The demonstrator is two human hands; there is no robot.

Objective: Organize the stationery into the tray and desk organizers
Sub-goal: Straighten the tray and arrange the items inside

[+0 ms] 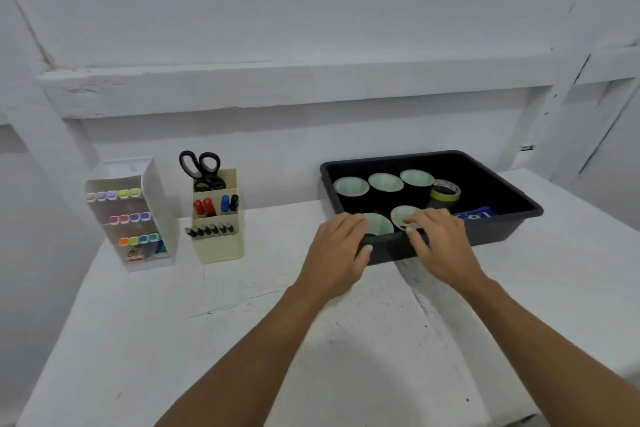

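The tray [491,234] stands at the right of the surface [173,340], loaded with tape rolls [385,181]. The left grip [341,246] pinches its near rim, thumb on the outer wall. The right grip [440,243] lies flat-fingered across rim and roll, unclamped. Expect a stiff, smooth, moderately heavy tray: hold opposite rims and keep it level.

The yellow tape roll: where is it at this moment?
In the head view, the yellow tape roll sits inside the black tray on the right of the table, in the far row, directly right of the rightmost black roll.
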